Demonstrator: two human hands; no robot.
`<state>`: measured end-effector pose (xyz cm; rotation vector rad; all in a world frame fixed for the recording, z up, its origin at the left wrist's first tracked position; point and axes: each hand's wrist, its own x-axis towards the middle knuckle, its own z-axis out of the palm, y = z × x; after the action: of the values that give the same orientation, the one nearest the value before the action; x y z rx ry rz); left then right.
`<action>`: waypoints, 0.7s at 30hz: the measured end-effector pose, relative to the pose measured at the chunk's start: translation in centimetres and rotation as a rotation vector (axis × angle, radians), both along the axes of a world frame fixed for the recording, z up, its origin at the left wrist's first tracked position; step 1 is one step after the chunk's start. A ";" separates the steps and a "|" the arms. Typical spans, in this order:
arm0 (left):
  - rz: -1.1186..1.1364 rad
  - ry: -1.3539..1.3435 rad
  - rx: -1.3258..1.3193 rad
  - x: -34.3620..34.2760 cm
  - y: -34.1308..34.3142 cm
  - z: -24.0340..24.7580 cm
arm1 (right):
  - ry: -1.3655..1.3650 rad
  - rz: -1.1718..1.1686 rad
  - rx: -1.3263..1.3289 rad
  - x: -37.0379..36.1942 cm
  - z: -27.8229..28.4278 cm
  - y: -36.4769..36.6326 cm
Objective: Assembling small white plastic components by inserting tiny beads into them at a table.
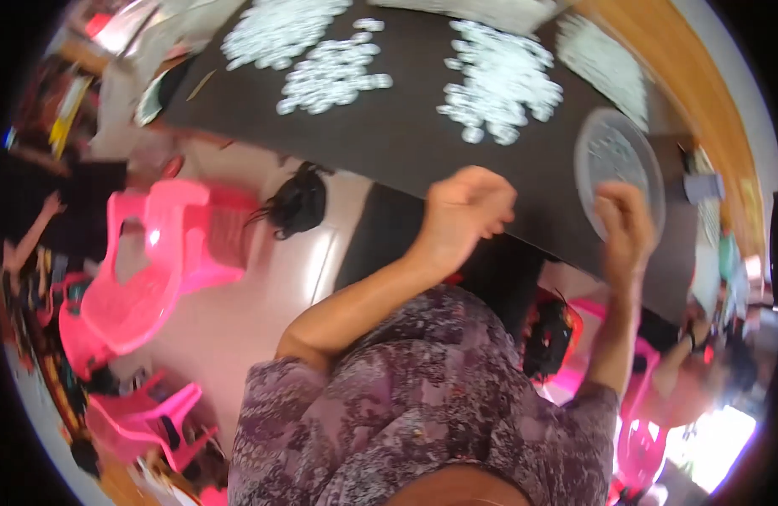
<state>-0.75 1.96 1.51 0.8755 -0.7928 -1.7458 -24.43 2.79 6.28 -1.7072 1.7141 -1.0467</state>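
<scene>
My left hand (pixel 469 201) is raised at the near edge of the dark table (pixel 389 139), its fingers curled in. Whatever it may hold is hidden. Over the near side of a translucent oval tub (pixel 584 160) is my right hand (pixel 629 221), its fingers bent together; I cannot make out anything between them. Small clear pieces (pixel 616 156) lie in the tub. Beyond my left hand spreads a pile of small, shiny whitish round pieces (pixel 503 80). Two more such piles, a smaller one (pixel 331 76) and a larger one (pixel 283 32), lie farther left.
A whitish heap (pixel 604 67) lies behind the tub, by a wooden edge (pixel 718 67). Pink plastic chairs (pixel 140 287) stand at the left, near a black bag (pixel 303 202). Another person's arm (pixel 34 232) shows at the far left; someone else is at the right.
</scene>
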 end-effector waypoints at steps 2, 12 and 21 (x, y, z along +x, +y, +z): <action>0.056 0.003 -0.012 0.3 0.1 -0.2 | 0.009 0.087 0.005 4.3 -0.5 0.0; 0.103 -0.063 -0.102 -0.5 0.5 -0.2 | 0.216 0.354 -0.339 9.1 -1.7 -0.6; 0.088 0.034 -0.069 0.2 0.5 0.0 | 0.313 0.457 -0.450 9.6 -1.1 -0.8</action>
<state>-0.56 2.44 1.54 0.8206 -0.7766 -1.6428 -14.81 1.95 5.18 -2.5107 1.2023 -1.0348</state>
